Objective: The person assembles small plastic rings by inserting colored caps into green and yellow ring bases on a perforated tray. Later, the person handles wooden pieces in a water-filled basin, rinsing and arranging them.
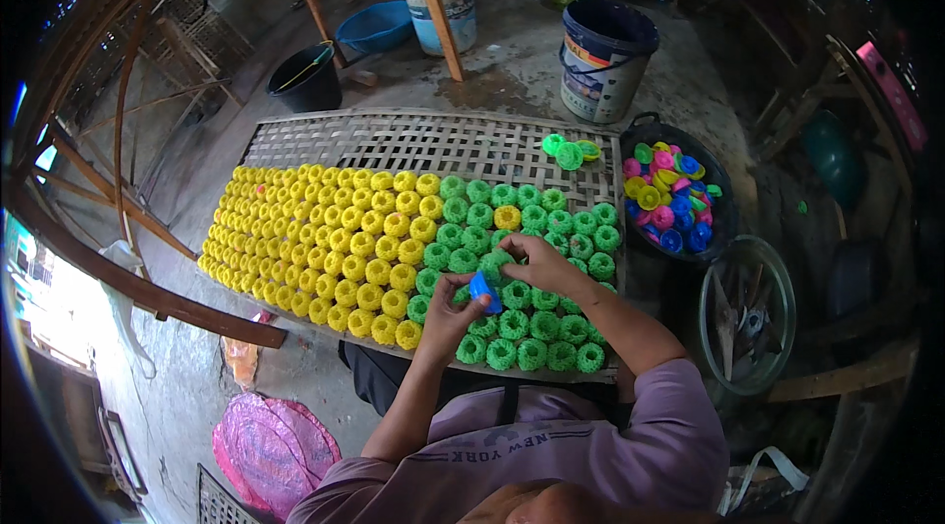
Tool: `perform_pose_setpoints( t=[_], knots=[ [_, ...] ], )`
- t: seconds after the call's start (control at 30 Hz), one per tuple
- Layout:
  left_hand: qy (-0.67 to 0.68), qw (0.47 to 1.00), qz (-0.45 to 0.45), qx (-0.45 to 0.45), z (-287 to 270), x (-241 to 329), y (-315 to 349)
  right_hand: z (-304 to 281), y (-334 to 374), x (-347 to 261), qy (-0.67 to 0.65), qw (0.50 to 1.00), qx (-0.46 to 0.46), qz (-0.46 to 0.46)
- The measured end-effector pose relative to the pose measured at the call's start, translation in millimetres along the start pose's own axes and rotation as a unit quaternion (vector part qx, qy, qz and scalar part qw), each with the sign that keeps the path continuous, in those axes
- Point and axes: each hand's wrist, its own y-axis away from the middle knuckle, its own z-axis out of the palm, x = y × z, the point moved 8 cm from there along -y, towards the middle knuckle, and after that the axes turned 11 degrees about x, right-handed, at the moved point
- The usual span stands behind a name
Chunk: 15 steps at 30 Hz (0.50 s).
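— Blue plastic, that small mould point(483, 290): who has it?

— In the head view, the left hand point(448, 315) pinches it between thumb and fingers, its open face turned toward the right hand, probably so the contents can be turned out onto the mat.

— And the right hand point(539, 266)?

— Curled over a green cake point(495, 261) just beyond the mould, fingertips closed on it. It looks steadied there so it keeps its ruffled shape.

— What lies around the fingers?

— Green cakes point(532, 327) sit in rows right under both hands on the woven bamboo mat point(413, 140); yellow cakes point(315, 229) fill the mat out past the left fingers. Well beyond the right fingers, a black basin point(724, 229) holds coloured moulds point(669, 194), likely within reach on purpose. Nearer the right elbow stands a clear bowl point(783, 278); its contents are too unclear to name.
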Motion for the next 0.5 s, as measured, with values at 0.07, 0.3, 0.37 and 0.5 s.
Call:
perform_pose_setpoints(
  t=[0.07,0.3,0.37,0.5],
  knots=[
    [-0.111,0.993,0.036,-0.021,3.0,4.7,2.4,-40.2,-13.4,0.4,0.118,0.985,0.112,-0.055],
    [-0.050,0.995,0.052,0.071,-31.3,16.8,-9.3,-208.0,-47.1,48.6,0.430,0.833,0.342,0.068],
    [-0.035,0.995,0.054,0.072,-33.7,17.2,-11.3,-219.1,-53.3,69.4,0.439,0.827,0.329,0.124],
    [-0.051,0.996,0.031,0.072,-37.0,13.2,-11.8,-204.9,-59.3,84.8,0.444,0.839,0.272,0.159]
  ],
)
